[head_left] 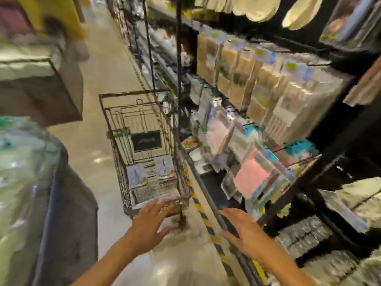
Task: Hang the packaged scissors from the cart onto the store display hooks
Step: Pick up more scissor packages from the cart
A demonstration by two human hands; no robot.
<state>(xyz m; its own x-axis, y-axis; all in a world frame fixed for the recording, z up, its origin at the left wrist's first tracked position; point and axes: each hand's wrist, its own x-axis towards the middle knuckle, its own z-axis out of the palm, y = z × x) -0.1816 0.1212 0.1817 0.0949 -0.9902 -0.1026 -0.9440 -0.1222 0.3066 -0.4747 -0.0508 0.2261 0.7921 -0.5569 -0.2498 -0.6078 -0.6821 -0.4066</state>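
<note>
Both hands sit lowest in frame, nearest us: left hand [153, 217] spread, fingers released, reaching over the near rim of the cart [115, 153]; right hand [245, 230] also spread and holding nothing, resting on or just above the front rail of the low shelf [208, 190] — contact we cannot confirm through the motion blur. Packaged scissors [136, 176] lie flat on the cart floor, a second pack [165, 167] just beside the first toward the shelving; neither pack is touched. We judge the step in hand as the reach into the cart for a pack, with nothing hung at this point. Next move calls for the left hand to go down past the wire rim, pinch one pack by its top card edge, lift it clear of the basket wall, then find a free hook on the display hooks [276, 149] to the right. Which hook takes scissors we cannot tell; the hanging goods there are smeared. Surroundings: tan and clear packets [237, 65] on the row above, pink and teal packs [253, 178] crowding the lower row and leaning outward, a dark upright post [179, 79] between cart and display. The leaning packs and the post look likely to obstruct the carry across.
</note>
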